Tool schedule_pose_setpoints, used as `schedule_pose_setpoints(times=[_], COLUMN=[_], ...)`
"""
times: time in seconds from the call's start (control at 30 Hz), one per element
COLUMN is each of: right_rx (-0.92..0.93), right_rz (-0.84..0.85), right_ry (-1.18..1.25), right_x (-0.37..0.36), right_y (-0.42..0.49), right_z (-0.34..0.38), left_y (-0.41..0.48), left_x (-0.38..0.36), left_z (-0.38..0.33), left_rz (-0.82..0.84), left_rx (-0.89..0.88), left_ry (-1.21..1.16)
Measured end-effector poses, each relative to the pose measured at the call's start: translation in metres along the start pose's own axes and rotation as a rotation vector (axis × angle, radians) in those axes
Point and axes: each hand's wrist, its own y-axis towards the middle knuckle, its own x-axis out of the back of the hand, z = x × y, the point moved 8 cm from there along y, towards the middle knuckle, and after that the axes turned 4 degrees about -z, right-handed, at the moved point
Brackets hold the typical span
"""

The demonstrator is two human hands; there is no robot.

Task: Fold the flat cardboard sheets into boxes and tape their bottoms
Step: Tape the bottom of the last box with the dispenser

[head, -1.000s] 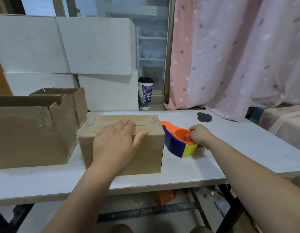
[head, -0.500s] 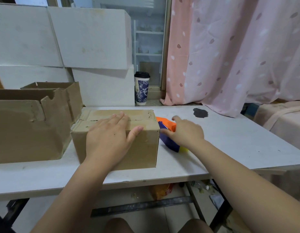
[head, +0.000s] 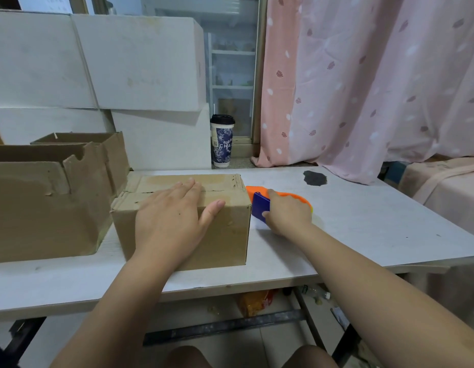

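Seen from the head camera, a folded cardboard box (head: 225,235) is pressed flat against the counter (head: 363,229) under the left hand (head: 174,219). The fingers are laid straight across the seam where the closed flaps meet and the thumb is hooked over the front edge, apparently so the flaps are held shut for taping. Just to the right of that hand, beside the box's end wall, a blue and orange tape dispenser (head: 262,208) is grasped by the right hand (head: 286,216), with the fingers curled round its body. It appears to be poised low at the box's end so a strip can be started there. Two open cardboard boxes (head: 39,208) are seen to the left of the pressing hand, and a lidded paper cup (head: 222,140) stands well beyond both hands.
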Motion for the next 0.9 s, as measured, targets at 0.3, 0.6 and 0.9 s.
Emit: schedule_pose_setpoints(times=[0.3,0.6,0.9], right_rx=[-0.033,0.209,0.440], right_rz=[-0.246,-0.626,-0.969], right_ry=[0.353,0.315,0.196], right_x=[0.023,0.075,0.126], right_y=[-0.003,-0.011,-0.037], right_z=[-0.029,-0.026,0.000], left_y=[0.003,0.002,0.002], left_x=[-0.002,-0.004,-0.002], left_z=[0.001,0.001,0.001], left_rz=[0.006,0.013,0.009], left_rx=[0.008,0.004,-0.001], left_ry=[0.000,-0.015,-0.010])
